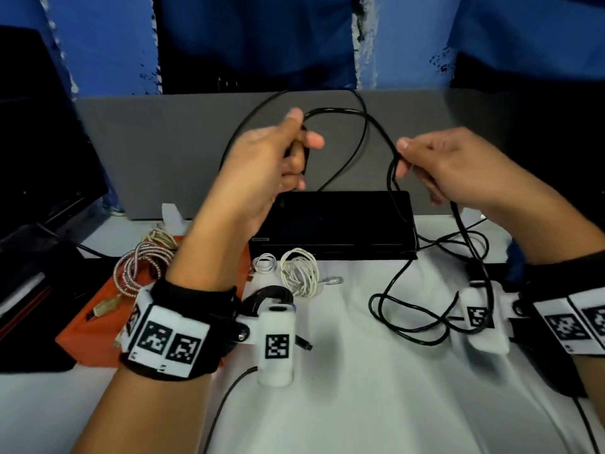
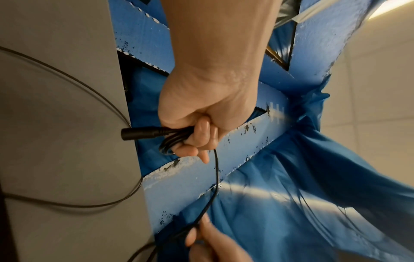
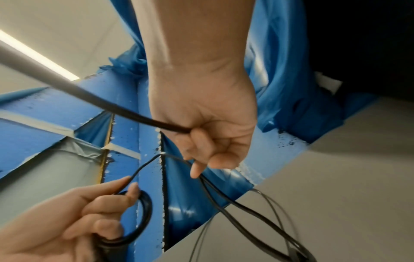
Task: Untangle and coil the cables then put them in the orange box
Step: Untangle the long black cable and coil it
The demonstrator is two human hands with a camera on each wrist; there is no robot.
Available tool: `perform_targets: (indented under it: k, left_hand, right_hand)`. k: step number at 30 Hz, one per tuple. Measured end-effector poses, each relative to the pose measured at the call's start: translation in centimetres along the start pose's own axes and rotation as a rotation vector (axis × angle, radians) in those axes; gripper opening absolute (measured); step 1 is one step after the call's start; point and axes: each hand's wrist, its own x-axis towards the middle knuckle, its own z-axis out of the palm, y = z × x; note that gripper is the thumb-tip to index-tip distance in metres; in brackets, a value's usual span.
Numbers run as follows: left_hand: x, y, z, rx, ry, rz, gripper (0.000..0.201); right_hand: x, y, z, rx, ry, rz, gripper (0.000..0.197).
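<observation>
A long black cable arcs in the air between my two raised hands. My left hand grips a small wound coil of it, with its barrel plug sticking out. My right hand pinches the same cable further along, and the rest trails down to loose loops on the white table. The orange box sits at the left under my left forearm, holding a braided silver cable and a beige one.
A black flat case lies at the middle back against a grey partition. Coiled white cables rest before it. A thin black lead runs off the front edge. Dark equipment stands at the left.
</observation>
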Motion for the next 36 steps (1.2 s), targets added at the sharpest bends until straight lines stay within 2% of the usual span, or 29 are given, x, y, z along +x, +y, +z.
perform_targets:
  k: [2, 6, 8, 10, 11, 14, 17, 19, 21, 24, 26, 28, 29, 30, 33, 35, 36]
  left_hand:
    - [0.1, -0.6, 0.7, 0.072, -0.020, -0.006, 0.047]
    - [0.2, -1.4, 1.3, 0.187, -0.040, 0.005, 0.054]
    - [0.1, -1.6, 1.7, 0.222, -0.087, -0.004, 0.067]
    - [0.1, -1.9, 2.2, 0.255, -0.141, -0.003, 0.090]
    - [0.2, -2.3, 2.4, 0.303, -0.163, 0.015, 0.093]
    - [0.2, -3.4, 2.8, 0.435, -0.245, 0.057, 0.056]
    - [0.3, -4.1, 2.9, 0.397, -0.302, -0.036, 0.049]
    - [0.1, -4.3, 3.1, 0.309, -0.380, -0.083, 0.036]
    - [0.0, -4.5, 3.3, 0.241, -0.412, -0.086, 0.021]
    - [0.2, -4.2, 3.5, 0.267, -0.320, -0.054, 0.027]
    - [0.4, -3.6, 2.9, 0.334, -0.273, -0.011, 0.024]
    - [0.6, -3.1, 1.7, 0.369, -0.203, 0.018, 0.024]
    - [0.8, -3.1, 1.1, 0.376, -0.174, 0.029, 0.026]
    - [0.9, -3.1, 0.7, 0.373, -0.158, 0.033, 0.028]
    - [1.1, -2.9, -0.2, 0.319, -0.151, 0.024, 0.032]
    - [1.2, -2.7, -0.8, 0.295, -0.160, 0.026, 0.028]
    - [1.1, -2.7, -1.0, 0.299, -0.158, 0.024, 0.031]
  right_hand:
    - [0.3, -0.7, 0.2, -0.001, 0.035, -0.016, 0.047]
    - [0.2, -1.9, 0.5, 0.144, -0.031, -0.024, 0.048]
    - [0.0, -2.6, 0.7, 0.214, -0.036, -0.023, 0.047]
    - [-0.1, -3.5, 0.7, 0.264, -0.021, -0.022, 0.045]
    - [-0.3, -4.0, 0.7, 0.293, -0.016, -0.029, 0.045]
    - [-0.9, -5.4, 0.5, 0.426, -0.078, -0.069, 0.042]
    - [-1.5, -6.1, 1.0, 0.599, -0.256, -0.091, 0.042]
    - [-1.6, -5.9, 1.6, 0.630, -0.336, -0.093, 0.041]
    - [-1.7, -5.7, 2.2, 0.572, -0.383, -0.091, 0.038]
    - [-1.9, -5.0, 2.1, 0.536, -0.398, -0.105, 0.036]
    - [-1.8, -3.9, 1.5, 0.527, -0.244, -0.101, 0.035]
    - [-1.3, -1.6, 1.0, 0.298, -0.047, -0.110, 0.026]
    - [-1.1, -0.3, 1.0, 0.142, -0.003, -0.092, 0.017]
    - [-1.2, 1.0, 1.2, 0.002, -0.035, -0.056, 0.010]
    - [-1.7, 4.3, 2.5, -0.280, -0.296, 0.006, 0.018]
    - [-2.2, 5.0, 3.0, -0.252, -0.337, -0.015, 0.015]
    - [-2.3, 5.0, 3.0, -0.191, -0.306, -0.034, 0.016]
